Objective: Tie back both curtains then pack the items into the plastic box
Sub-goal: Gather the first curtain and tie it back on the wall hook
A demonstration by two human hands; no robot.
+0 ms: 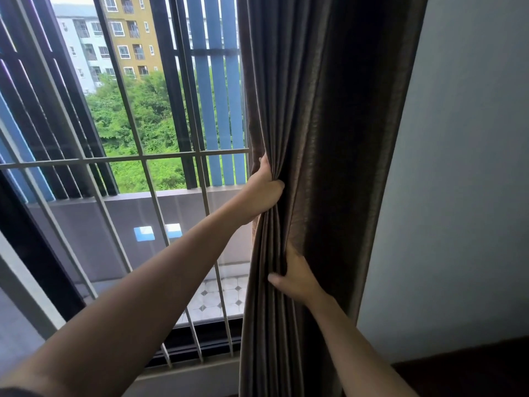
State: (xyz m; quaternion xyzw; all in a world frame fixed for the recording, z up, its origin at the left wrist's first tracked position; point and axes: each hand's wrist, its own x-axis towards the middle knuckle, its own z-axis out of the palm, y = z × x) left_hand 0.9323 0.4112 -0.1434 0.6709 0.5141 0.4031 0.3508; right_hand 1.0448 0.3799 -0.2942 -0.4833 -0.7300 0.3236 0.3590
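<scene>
A dark brown curtain [329, 116] hangs bunched in folds at the right side of the window. My left hand [264, 193] grips the curtain's inner edge at mid height, with the folds gathered in its fingers. Lower down, my right hand [294, 276] clasps the same bundle of folds, thumb on the front and fingers tucked behind the cloth. No tie-back, second curtain or plastic box shows in this view.
The window [160, 116] with its pale metal grille [143, 159] fills the left half. A white wall [458, 167] stands right of the curtain. The dark floor [469, 371] shows at the lower right corner. A balcony lies beyond the glass.
</scene>
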